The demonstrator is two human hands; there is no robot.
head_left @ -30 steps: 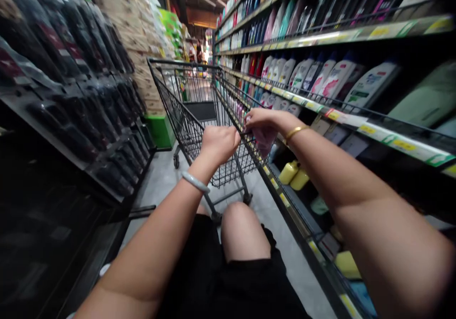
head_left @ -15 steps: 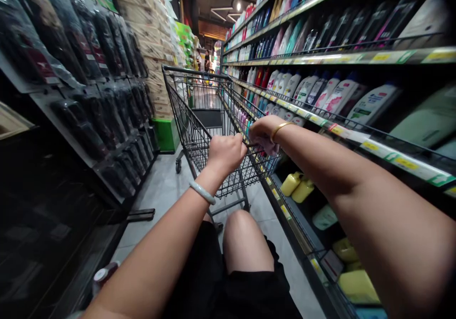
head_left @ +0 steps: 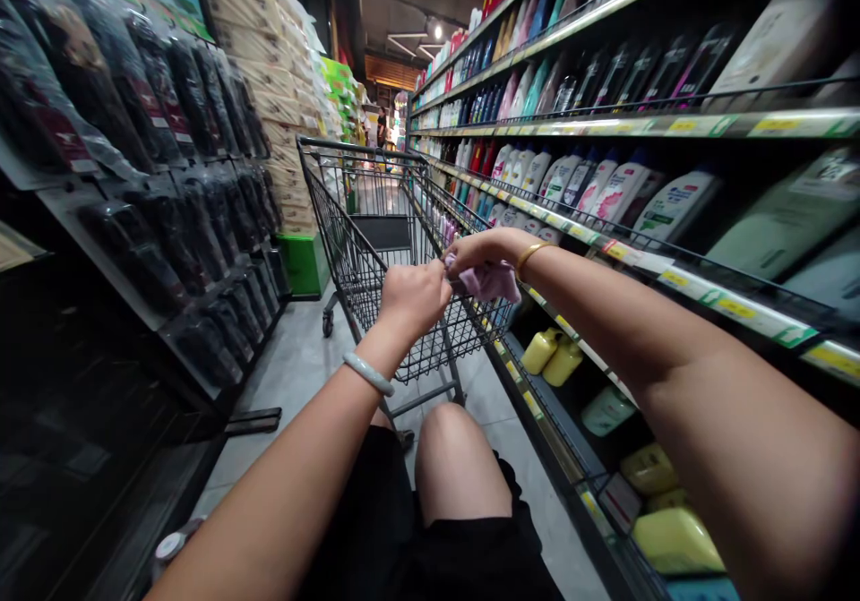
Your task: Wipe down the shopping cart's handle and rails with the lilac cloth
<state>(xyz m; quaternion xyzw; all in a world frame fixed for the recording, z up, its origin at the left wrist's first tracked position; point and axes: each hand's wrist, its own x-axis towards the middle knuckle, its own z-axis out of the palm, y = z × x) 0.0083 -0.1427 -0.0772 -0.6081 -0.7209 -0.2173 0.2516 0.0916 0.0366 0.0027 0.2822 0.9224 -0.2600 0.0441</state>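
Note:
My left hand (head_left: 411, 298), with a pale bangle at the wrist, is closed around the near rim of a dark wire shopping cart (head_left: 366, 151). Just right of it, my right hand (head_left: 478, 252) is closed on a pinkish-purple cloth (head_left: 495, 284). Its fingertips are at the rim, close beside the left hand's knuckles. Part of the cloth hangs loose below the palm. A gold bangle circles the right wrist. The cart basket stands in front of my knees, and a black panel (head_left: 382, 233) shows at its far end.
Shelves (head_left: 712, 124) of bottles line the right side, close to my right arm. Yellow bottles (head_left: 563, 362) sit low there. On the left hang dark packaged goods (head_left: 127, 243), with stacked cartons (head_left: 269, 72) and a green box (head_left: 300, 265) beyond. A person (head_left: 382, 126) stands far down the aisle.
My right hand has moved left along the cart rim toward my left hand, bringing the cloth with it. More of the cloth shows. The left hand keeps its grip; the view has shifted slightly.

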